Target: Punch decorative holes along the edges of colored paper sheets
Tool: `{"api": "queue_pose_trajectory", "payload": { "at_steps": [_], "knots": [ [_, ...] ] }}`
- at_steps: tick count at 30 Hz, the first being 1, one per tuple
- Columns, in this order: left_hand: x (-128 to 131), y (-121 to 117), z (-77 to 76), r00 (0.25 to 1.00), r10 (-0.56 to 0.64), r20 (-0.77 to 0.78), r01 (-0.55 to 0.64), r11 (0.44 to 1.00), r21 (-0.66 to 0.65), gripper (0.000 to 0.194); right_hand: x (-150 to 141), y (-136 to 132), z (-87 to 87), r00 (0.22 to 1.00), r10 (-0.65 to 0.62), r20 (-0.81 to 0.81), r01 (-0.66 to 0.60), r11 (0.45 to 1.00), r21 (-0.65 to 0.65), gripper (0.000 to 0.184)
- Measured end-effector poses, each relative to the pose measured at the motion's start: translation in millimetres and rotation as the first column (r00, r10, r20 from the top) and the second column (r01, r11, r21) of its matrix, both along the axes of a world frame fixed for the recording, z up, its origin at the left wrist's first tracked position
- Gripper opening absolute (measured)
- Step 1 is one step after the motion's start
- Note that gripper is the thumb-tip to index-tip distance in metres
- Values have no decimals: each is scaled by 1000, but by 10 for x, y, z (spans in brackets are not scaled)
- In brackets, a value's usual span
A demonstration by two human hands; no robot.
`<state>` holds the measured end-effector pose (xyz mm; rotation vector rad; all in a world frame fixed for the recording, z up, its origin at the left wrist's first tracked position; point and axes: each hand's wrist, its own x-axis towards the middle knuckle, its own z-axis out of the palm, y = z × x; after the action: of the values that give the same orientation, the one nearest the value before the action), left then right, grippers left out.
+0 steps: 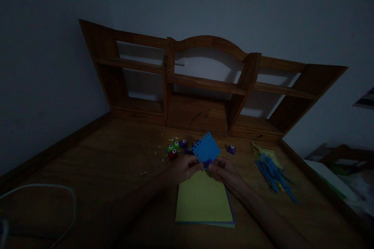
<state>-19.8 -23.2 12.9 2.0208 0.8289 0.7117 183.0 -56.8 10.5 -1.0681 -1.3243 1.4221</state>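
Note:
A blue square of paper [208,148] with small holes punched along its edges is held up, turned corner-wise, above a stack of coloured paper [204,202] whose top sheet is yellow. My left hand [185,168] pinches the paper at its lower left. In my right hand [226,170] is a small purple craft punch [208,163], set at the lower corner of the blue paper; whether its jaws bite the sheet I cannot make out. Just beyond my hands sit more little punches: a red one [172,154], a green one [176,145] and a purple one [183,143].
Another purple punch [231,149] stands to the right. Blue paper strips [271,173] lie over a yellow punched sheet [270,155]. Tiny paper bits [158,149] are scattered on the desk. A wooden shelf [204,83] rises behind; a white cable [52,186] loops at left.

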Motion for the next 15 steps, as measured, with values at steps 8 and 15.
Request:
{"api": "queue_pose_trajectory", "payload": {
  "at_steps": [8,15],
  "knots": [
    [-11,-45,116,996,33,79,-34,999,17,41,17,-16,12,1000,11,27,-11,1000,18,31],
    [10,-22,106,997,53,62,-57,997,57,39,-36,-45,29,999,26,-23,-27,1000,-7,28]
  ]
}}
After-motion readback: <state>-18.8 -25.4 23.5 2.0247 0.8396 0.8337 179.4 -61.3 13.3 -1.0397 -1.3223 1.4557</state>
